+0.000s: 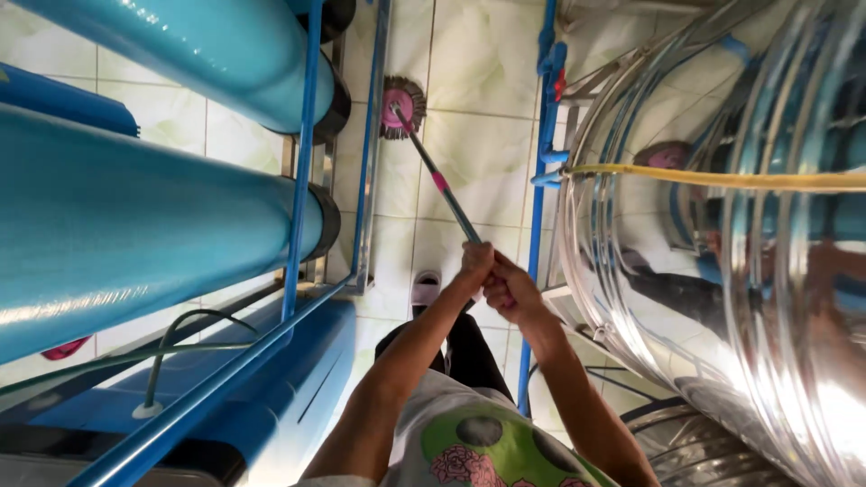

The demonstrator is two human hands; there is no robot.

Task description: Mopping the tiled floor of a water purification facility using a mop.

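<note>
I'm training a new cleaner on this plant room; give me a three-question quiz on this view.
1. True or false: both hands grip the mop handle.
2. Where is the mop head? A) on the tiled floor B) on the steel tank C) in a bucket
3. Fill in: the yellow hose runs across the shiny ___.

Key:
1. True: left hand and right hand hold its near end.
2. A, on the floor, between the blue cylinders and the tank.
3. Tank.
</note>
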